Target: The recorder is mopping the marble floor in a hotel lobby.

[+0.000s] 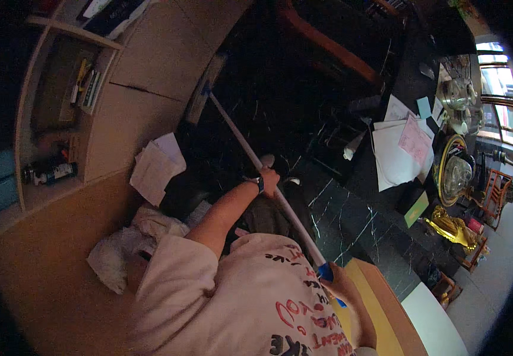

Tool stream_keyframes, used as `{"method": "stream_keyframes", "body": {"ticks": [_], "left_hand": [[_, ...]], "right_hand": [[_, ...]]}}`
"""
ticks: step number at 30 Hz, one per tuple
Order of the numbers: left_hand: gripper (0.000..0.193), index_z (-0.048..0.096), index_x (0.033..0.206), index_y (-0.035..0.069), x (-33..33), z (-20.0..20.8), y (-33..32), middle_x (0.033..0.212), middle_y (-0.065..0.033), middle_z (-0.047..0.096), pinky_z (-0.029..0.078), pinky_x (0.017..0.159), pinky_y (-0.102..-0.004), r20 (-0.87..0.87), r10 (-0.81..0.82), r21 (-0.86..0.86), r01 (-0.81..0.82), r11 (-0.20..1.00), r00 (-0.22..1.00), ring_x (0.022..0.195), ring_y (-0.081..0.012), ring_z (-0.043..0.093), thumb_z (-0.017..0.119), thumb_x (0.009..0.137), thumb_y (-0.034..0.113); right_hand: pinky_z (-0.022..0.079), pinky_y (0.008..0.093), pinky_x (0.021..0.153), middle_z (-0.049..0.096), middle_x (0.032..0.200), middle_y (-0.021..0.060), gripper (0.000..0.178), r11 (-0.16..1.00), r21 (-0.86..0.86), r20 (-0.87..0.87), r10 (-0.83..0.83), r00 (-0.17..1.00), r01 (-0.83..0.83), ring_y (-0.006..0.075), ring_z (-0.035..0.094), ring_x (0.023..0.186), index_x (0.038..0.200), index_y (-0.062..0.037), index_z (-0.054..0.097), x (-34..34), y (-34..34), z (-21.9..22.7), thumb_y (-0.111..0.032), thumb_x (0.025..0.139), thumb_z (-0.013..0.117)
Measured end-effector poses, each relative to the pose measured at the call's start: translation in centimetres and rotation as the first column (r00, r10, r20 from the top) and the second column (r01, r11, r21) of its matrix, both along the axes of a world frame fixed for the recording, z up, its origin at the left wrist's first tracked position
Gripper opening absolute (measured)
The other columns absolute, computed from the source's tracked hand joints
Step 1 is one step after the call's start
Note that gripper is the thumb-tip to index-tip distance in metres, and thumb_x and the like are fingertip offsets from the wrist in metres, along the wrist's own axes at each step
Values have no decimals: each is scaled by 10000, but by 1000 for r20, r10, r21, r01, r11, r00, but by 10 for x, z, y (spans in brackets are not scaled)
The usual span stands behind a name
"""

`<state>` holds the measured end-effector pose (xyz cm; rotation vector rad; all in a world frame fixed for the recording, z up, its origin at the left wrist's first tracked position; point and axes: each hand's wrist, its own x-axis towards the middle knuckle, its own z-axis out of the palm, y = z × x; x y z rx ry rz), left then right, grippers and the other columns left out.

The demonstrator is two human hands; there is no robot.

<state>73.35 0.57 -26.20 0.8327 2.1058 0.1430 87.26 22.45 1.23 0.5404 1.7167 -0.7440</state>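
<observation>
A long pale pole, which looks like a flat mop (pixel 236 132), runs slantwise across the middle of the view. Its wide, flat head (pixel 199 98) lies on the dark floor along the base of the cabinet, joined to the pole by a blue piece. My left hand (pixel 269 181), with a dark watch at the wrist, is wrapped around the middle of the pole. Close to my body on the right, my right hand (pixel 341 281) grips the pole's blue upper end. The right fingers are partly hidden.
Papers (pixel 158 163) and white plastic bags (pixel 132 240) lie at left, below an open shelf (pixel 99 118). A dark desk at right bears papers (pixel 396 151), glassware (pixel 459 178) and a golden figure (pixel 451 228). A brown curved wooden piece (pixel 333 47) stands ahead; a yellow-brown box (pixel 381 296) is beside my right arm.
</observation>
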Motion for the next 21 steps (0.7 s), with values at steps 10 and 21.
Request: {"method": "stream_keyframes", "body": {"ticks": [10, 21], "left_hand": [[375, 582, 769, 71, 41, 8, 27, 791, -93, 561, 318, 770, -374, 60, -103, -152, 111, 982, 993, 796, -236, 525, 641, 475, 297], [296, 557, 706, 64, 205, -2, 178, 704, -98, 544, 323, 754, -381, -212, 195, 36, -192, 981, 958, 734, -260, 515, 630, 468, 224]], "right_hand": [[403, 410, 638, 502, 773, 286, 474, 986, -84, -81, 135, 988, -142, 394, 508, 759, 1092, 20, 319, 89, 56, -60, -220, 719, 485], [393, 405, 607, 500, 764, 269, 372, 983, 53, -90, 183, 979, -178, 373, 506, 722, 986, 10, 402, 188, 181, 0, -179, 689, 522]]}}
